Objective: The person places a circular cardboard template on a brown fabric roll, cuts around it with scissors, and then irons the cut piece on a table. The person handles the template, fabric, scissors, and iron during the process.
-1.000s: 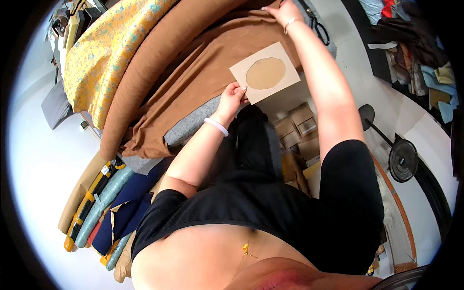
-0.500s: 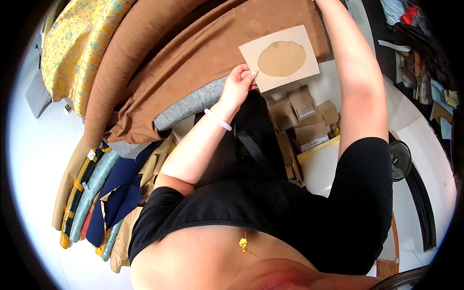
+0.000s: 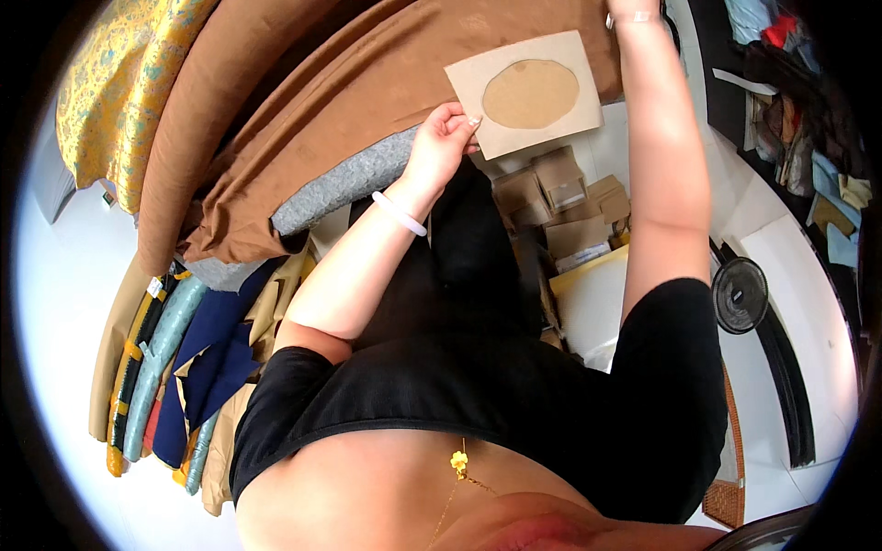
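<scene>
A square of pale card (image 3: 503, 141) with a darker tan round patch (image 3: 531, 94) in its middle is held up in front of me. Whether the patch is a separate disc or part of the sheet, I cannot tell. My left hand (image 3: 443, 140), a pale bracelet on its wrist, pinches the card's lower left edge between thumb and fingers. Stretched far forward, my right hand (image 3: 628, 7) is cut off by the top edge, so its fingers are hidden. Behind the card spreads brown cloth (image 3: 367, 101).
Yellow patterned fabric (image 3: 124, 101) and a thick brown fabric roll (image 3: 197, 119) stand at the left. Several wrapped rolls (image 3: 165, 358) lie below them. Small cardboard boxes (image 3: 560, 179) are beneath the card. A round black object (image 3: 740, 295) and piled cloth (image 3: 785, 119) are at the right.
The card and my left hand have shifted slightly up and left in the picture, as has most of the scene. My right wrist, with a band on it, now shows at the top edge.
</scene>
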### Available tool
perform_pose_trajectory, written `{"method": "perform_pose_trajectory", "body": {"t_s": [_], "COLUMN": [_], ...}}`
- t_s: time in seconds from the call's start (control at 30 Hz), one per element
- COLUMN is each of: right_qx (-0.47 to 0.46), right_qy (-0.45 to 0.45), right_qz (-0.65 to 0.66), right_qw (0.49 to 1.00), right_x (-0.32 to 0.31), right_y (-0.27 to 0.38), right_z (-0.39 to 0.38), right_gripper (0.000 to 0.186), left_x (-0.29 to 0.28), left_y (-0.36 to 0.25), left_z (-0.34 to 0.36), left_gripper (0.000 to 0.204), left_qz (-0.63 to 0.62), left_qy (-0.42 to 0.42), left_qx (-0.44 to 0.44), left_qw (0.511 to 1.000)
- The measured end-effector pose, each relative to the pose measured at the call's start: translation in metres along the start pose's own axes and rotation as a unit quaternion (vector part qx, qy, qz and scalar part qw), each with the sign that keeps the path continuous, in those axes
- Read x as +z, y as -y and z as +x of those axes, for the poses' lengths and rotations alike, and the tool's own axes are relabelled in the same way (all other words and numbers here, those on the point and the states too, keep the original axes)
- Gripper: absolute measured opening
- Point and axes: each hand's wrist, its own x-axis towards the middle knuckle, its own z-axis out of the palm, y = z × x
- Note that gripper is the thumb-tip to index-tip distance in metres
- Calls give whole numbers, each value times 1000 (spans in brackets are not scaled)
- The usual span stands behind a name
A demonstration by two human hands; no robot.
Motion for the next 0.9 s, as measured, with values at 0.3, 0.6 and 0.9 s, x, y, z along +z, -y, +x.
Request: {"method": "perform_pose_trajectory", "body": {"t_s": [0.3, 0.6, 0.9], "right_qx": [-483, -441, -545], "right_qy": [365, 432, 308], "right_qz": [-82, -242, -182], "right_qw": [792, 748, 758], "right_x": [65, 68, 24], "right_y": [-3, -2, -11], "right_z": [-52, -5, 24], "right_gripper": [29, 39, 34], "left_x": [3, 1, 3], "left_y": [1, 2, 0], "left_z": [3, 2, 1], "left_gripper": [16, 16, 15], "left_qz": [0, -1, -14], "left_qy": [5, 2, -2], "left_qx": [-11, -12, -17], "left_qw": [1000, 1000, 1000]}}
